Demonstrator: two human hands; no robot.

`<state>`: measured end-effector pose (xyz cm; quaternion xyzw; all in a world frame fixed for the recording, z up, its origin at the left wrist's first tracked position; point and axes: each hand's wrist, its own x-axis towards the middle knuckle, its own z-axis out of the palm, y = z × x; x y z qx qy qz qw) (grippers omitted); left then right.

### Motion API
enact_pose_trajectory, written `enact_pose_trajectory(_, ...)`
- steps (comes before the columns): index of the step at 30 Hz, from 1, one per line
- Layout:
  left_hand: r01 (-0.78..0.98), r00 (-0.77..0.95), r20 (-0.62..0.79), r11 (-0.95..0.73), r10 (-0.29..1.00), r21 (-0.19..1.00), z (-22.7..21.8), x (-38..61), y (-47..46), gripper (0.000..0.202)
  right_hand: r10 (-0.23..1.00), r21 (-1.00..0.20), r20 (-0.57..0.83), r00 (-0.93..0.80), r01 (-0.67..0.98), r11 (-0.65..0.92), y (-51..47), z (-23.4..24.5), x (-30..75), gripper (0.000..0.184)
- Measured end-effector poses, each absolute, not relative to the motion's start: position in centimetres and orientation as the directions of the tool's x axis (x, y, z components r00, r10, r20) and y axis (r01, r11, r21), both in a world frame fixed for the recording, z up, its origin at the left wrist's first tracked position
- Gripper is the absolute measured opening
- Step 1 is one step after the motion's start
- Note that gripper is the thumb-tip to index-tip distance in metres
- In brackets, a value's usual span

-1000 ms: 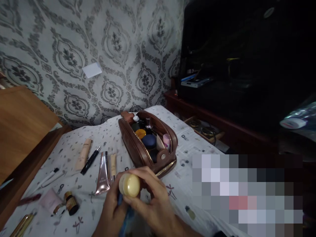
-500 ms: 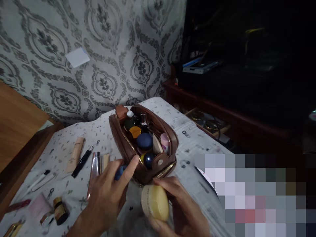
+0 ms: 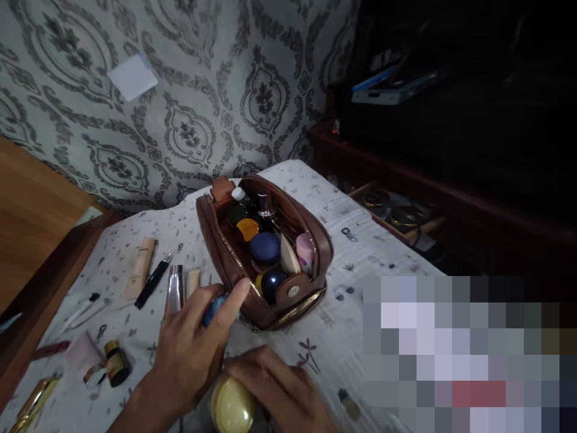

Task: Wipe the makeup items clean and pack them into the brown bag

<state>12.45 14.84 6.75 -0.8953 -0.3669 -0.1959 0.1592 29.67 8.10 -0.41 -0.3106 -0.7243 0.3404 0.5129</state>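
An unzipped brown toiletry bag (image 3: 210, 231) stands upright, packed with cosmetics: a navy-lidded jar (image 3: 264, 248), an orange lid (image 3: 247, 229), a dark blue round cap (image 3: 273, 284) and a pink-capped container (image 3: 305, 248). My left hand (image 3: 189, 343) is at its near left corner, fingers spread, the index fingertip at the zipper edge. Between those fingers shows a blue object (image 3: 215, 309); whether the hand touches it I cannot tell. Low in front of the bag, my right hand (image 3: 282, 388) grips a small yellow jar (image 3: 233, 404), partly hidden by the fingers.
Left on the patterned sheet lie a beige tube (image 3: 140, 269), a black pen-like stick (image 3: 153, 281), a silver-capped tube (image 3: 175, 285), a pink bottle (image 3: 85, 358), a small dark bottle (image 3: 117, 362) and a gold item (image 3: 36, 404). An open drawer (image 3: 396, 213) is at right.
My right hand has moved down and left with the yellow jar, away from the bag's front. The left hand has barely moved. The camera view has shifted slightly.
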Motion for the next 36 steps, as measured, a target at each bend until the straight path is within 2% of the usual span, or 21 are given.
enact_pose_trajectory(4,0.726,0.621,0.463,-0.687,0.632,-0.036,6.4,11.9,14.3,0.065,0.801,-0.810,0.512,-0.310,0.136,0.570,8.4,-0.2,29.2,0.052)
enact_pose_trajectory(7,0.760,0.555,0.437,-0.645,0.708,0.080,5.1,10.8,13.3,0.059,0.803,-0.821,0.454,-0.385,0.168,0.545,8.1,0.0,28.8,0.047)
enact_pose_trajectory(10,0.801,0.488,0.371,-0.575,0.790,0.169,3.2,9.3,11.5,0.050,0.790,-0.813,0.395,-0.469,0.221,0.538,8.2,-0.1,28.4,0.043)
enact_pose_trajectory(13,0.829,0.454,0.285,-0.518,0.844,0.212,1.5,7.6,9.4,0.042,0.787,-0.803,0.389,-0.478,0.243,0.545,8.6,-0.8,28.0,0.042)
enact_pose_trajectory(18,0.830,0.468,0.254,-0.519,0.847,0.202,0.3,5.3,6.7,0.031,0.841,-0.813,0.335,-0.425,0.321,0.486,9.4,-1.8,27.5,0.039)
enact_pose_trajectory(22,0.824,0.478,0.264,-0.532,0.838,0.196,0.4,3.5,6.7,0.030,0.873,-0.814,0.263,-0.410,0.392,0.429,10.0,-1.6,26.7,0.034)
enact_pose_trajectory(26,0.873,0.408,0.250,-0.455,0.878,0.175,1.2,2.8,8.8,0.032,0.883,-0.774,0.215,-0.417,0.478,0.414,11.1,-0.3,24.8,0.028)
enact_pose_trajectory(32,0.952,0.288,0.022,-0.288,0.957,0.105,2.9,4.5,12.3,0.034,0.885,-0.652,0.120,-0.451,0.636,0.413,13.3,0.7,22.0,0.024)
enact_pose_trajectory(36,0.958,0.281,-0.064,-0.276,0.958,0.073,3.1,5.2,13.0,0.032,0.891,-0.672,0.132,-0.434,0.622,0.402,13.8,-0.5,21.5,0.023)
